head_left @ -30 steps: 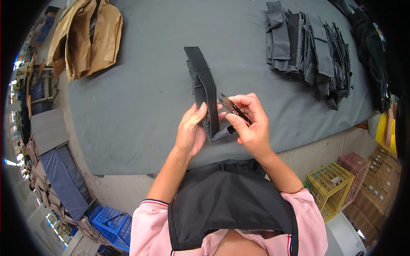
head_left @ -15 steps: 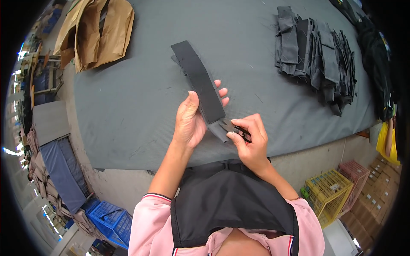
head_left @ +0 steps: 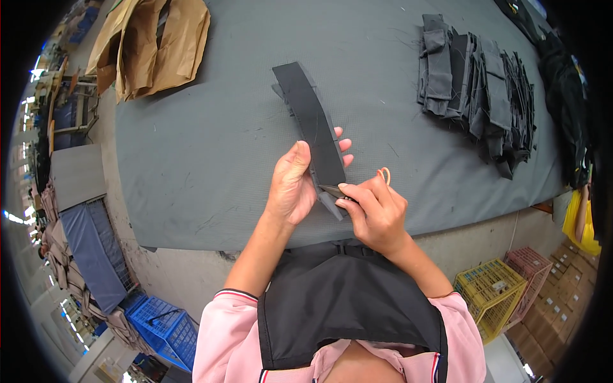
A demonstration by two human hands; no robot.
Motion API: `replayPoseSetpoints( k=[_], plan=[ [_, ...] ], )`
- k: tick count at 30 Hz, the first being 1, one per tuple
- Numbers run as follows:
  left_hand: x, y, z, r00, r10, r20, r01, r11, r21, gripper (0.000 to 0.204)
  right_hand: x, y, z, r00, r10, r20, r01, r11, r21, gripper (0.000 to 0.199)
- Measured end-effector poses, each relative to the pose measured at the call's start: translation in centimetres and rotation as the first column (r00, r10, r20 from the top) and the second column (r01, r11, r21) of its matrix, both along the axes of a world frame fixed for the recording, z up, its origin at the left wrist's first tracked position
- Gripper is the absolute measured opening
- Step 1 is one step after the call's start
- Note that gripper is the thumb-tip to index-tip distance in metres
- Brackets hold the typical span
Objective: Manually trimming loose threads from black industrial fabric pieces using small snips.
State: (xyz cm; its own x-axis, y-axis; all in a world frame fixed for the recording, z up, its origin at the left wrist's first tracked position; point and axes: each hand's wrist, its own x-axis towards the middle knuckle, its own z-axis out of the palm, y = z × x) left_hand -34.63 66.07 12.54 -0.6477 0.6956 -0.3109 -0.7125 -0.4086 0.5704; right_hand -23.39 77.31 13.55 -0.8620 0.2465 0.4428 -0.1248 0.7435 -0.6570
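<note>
Across table (head_left: 191, 166), noted grey cloth (head_left: 172, 198), finely gridded and slack at the front edge. At far left, recorded paper bag (head_left: 182, 48), brown, crumpled; at far right, pile (head_left: 491, 89) of dark fabric pieces with frayed edges.

Found strip (head_left: 313, 121) over table, toward its front, in left hand (head_left: 292, 185): gripped with thumb along the left edge, fingers passed beneath, tips visible past the right edge. Traced long axis from near end, just beside right hand (head_left: 381, 210), away and somewhat leftward. Placed mostly left of and beyond right fingertips; near end closest to right hand, lower half to left.

Held in right hand: snips (head_left: 331, 190), pinched narrowly, dark points aimed left across near end. Cannot tell blade gap or contact with fabric. Above right forefinger, observed smooth orange loop (head_left: 385, 171).

Recorded strip as long, flat, matte black on top, layered over greyer, uneven-edged fabric; limp grey tail (head_left: 331, 205) at near end.
</note>
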Motion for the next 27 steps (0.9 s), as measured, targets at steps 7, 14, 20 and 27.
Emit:
replayPoseSetpoints(
  k=[7,14,20,27],
  plan=[
    [0.0,-0.1,0.1,0.999,-0.012,0.029,0.011,0.999,0.034,0.053,0.2,0.3,0.2,1.0,-0.031,-0.007,0.029,0.992,-0.12,0.022],
    [0.4,-0.3,0.5,0.997,-0.054,0.053,0.05,0.996,0.068,0.045,-1.9,1.3,0.7,0.998,-0.028,0.061,0.044,0.958,-0.284,0.021],
    [0.7,-0.6,0.3,0.984,-0.084,0.159,0.066,0.991,0.116,0.044,-2.4,1.3,0.1,1.0,-0.026,0.005,0.026,0.996,-0.085,0.022],
    [1.0,-0.7,0.1,0.955,-0.086,0.283,0.032,0.981,0.19,0.043,-1.1,1.2,0.2,0.997,-0.053,-0.047,0.05,0.997,-0.066,0.021]
  ],
)
